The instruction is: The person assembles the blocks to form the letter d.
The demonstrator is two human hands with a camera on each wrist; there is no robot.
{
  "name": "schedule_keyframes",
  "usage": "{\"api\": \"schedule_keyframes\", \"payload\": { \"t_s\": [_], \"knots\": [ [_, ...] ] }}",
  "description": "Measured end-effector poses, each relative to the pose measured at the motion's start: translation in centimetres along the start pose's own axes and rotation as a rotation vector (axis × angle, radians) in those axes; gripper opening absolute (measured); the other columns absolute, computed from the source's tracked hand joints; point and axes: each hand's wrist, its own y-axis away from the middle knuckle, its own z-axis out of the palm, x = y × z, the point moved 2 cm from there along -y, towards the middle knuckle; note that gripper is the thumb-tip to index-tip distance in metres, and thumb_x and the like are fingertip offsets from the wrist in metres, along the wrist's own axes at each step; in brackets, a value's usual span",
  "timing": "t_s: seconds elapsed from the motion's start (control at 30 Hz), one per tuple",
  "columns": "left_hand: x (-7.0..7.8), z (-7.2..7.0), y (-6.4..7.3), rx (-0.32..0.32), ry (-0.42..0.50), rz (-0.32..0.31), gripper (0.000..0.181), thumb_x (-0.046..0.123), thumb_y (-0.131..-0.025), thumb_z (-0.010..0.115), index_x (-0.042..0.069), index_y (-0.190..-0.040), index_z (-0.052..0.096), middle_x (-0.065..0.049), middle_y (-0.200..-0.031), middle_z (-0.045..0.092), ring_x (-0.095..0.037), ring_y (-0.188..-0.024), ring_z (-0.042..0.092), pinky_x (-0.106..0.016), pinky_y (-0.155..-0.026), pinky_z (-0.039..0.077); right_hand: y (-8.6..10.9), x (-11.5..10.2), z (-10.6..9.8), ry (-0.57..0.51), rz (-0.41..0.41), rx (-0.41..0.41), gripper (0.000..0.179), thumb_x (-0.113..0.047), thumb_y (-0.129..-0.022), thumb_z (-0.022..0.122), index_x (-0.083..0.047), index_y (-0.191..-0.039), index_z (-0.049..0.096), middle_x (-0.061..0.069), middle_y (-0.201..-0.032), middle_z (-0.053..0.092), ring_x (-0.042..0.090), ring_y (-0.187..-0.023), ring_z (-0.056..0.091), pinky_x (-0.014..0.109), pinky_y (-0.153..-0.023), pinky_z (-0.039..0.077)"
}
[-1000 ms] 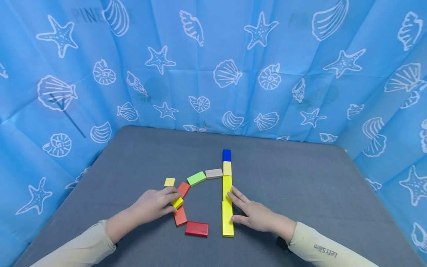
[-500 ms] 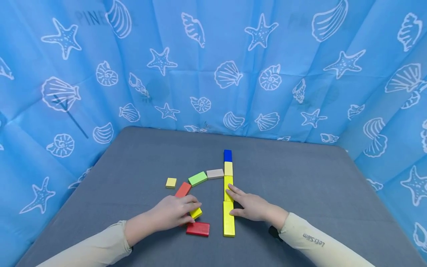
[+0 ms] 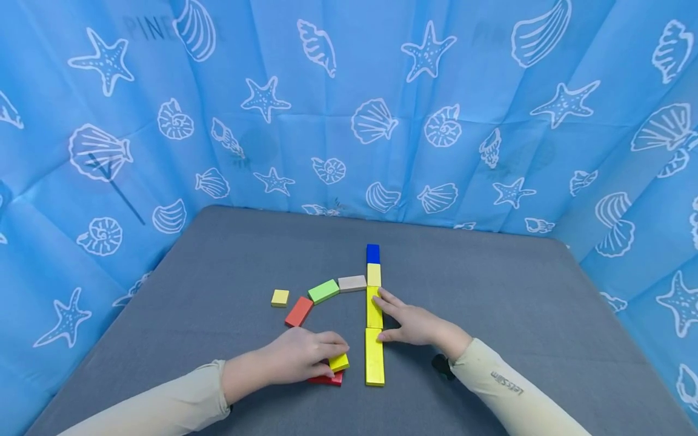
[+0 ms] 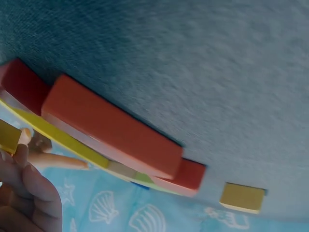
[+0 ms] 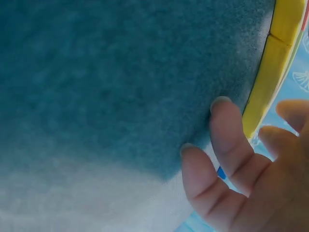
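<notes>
My left hand (image 3: 297, 357) pinches a small yellow block (image 3: 339, 362) between thumb and fingers, held just above the red block (image 3: 327, 379) near the front. Under and behind that hand an orange-red block (image 4: 113, 126) is covered in the head view but shows in the left wrist view. My right hand (image 3: 417, 327) lies beside the column of two long yellow blocks (image 3: 374, 358), its fingers spread and fingertips touching their right side. A pale yellow block (image 3: 373, 275) and a blue block (image 3: 373, 254) top that column.
An arc of blocks curves left from the column: a beige block (image 3: 352, 283), a green block (image 3: 323, 291) and an orange-red block (image 3: 299, 311). A loose pale yellow block (image 3: 280, 298) lies outside the arc. Blue curtains (image 3: 349, 121) stand behind the grey table (image 3: 463, 266).
My left hand has moved right and toward me with the yellow block, from the arc's left side to above the red block. The right hand has shifted slightly along the column.
</notes>
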Motion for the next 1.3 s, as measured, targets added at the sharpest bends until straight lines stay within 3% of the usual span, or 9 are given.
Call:
{"api": "schedule_keyframes", "payload": {
  "t_s": [0.23, 0.37, 0.57, 0.73, 0.97, 1.3],
  "knots": [
    [1.1, 0.4, -0.8, -0.05, 0.035, 0.078, 0.041, 0.027, -0.091, 0.07, 0.01, -0.127, 0.064, 0.003, -0.123, 0.062, 0.001, -0.094, 0.061, -0.005, -0.072, 0.042, -0.4, 0.1, 0.2, 0.032, 0.024, -0.018, 0.075, -0.037, -0.089, 0.069, -0.017, -0.152, 0.035, 0.004, -0.161, 0.016, 0.034, -0.139, 0.034, 0.053, -0.106, 0.033],
    [1.6, 0.9, -1.1, -0.064, 0.015, 0.085, 0.04, 0.026, -0.09, 0.071, 0.011, -0.127, 0.064, 0.003, -0.123, 0.062, 0.002, -0.094, 0.061, -0.005, -0.069, 0.042, -0.5, 0.3, 0.4, 0.022, 0.028, -0.019, 0.074, -0.038, -0.089, 0.069, -0.019, -0.152, 0.035, 0.002, -0.162, 0.016, 0.033, -0.138, 0.035, 0.054, -0.105, 0.034],
    [1.9, 1.4, -1.6, -0.074, -0.026, 0.046, 0.036, 0.025, -0.09, 0.071, 0.013, -0.124, 0.066, 0.006, -0.118, 0.063, 0.003, -0.086, 0.061, -0.005, -0.066, 0.041, -0.4, 0.4, 0.4, 0.021, 0.019, -0.024, 0.075, -0.039, -0.089, 0.069, -0.018, -0.153, 0.034, 0.002, -0.162, 0.014, 0.034, -0.138, 0.036, 0.053, -0.105, 0.034],
    [1.9, 1.6, -2.1, -0.093, -0.05, -0.025, 0.039, 0.027, -0.09, 0.072, 0.014, -0.126, 0.066, 0.006, -0.113, 0.063, 0.003, -0.078, 0.058, -0.006, -0.063, 0.041, -0.4, 0.4, 0.3, 0.016, 0.016, -0.036, 0.074, -0.038, -0.09, 0.067, -0.018, -0.153, 0.033, 0.003, -0.162, 0.013, 0.035, -0.138, 0.035, 0.054, -0.106, 0.033],
    [1.7, 1.9, -2.2, -0.131, -0.009, -0.128, 0.046, 0.037, -0.088, 0.072, 0.013, -0.128, 0.065, 0.004, -0.112, 0.06, 0.002, -0.071, 0.052, -0.01, -0.059, 0.039, -0.5, 0.5, 0.4, 0.012, 0.021, -0.045, 0.075, -0.039, -0.091, 0.067, -0.019, -0.154, 0.032, 0.002, -0.162, 0.011, 0.035, -0.138, 0.035, 0.054, -0.106, 0.033],
    [1.4, 2.3, -2.4, -0.148, 0.023, -0.12, 0.045, 0.041, -0.089, 0.07, 0.012, -0.123, 0.068, 0.004, -0.11, 0.06, 0.002, -0.068, 0.049, -0.008, -0.058, 0.036, -0.6, 0.6, 0.4, 0.017, 0.021, -0.056, 0.076, -0.04, -0.091, 0.066, -0.019, -0.154, 0.03, 0.002, -0.163, 0.01, 0.035, -0.138, 0.034, 0.055, -0.106, 0.032]
  ]
}}
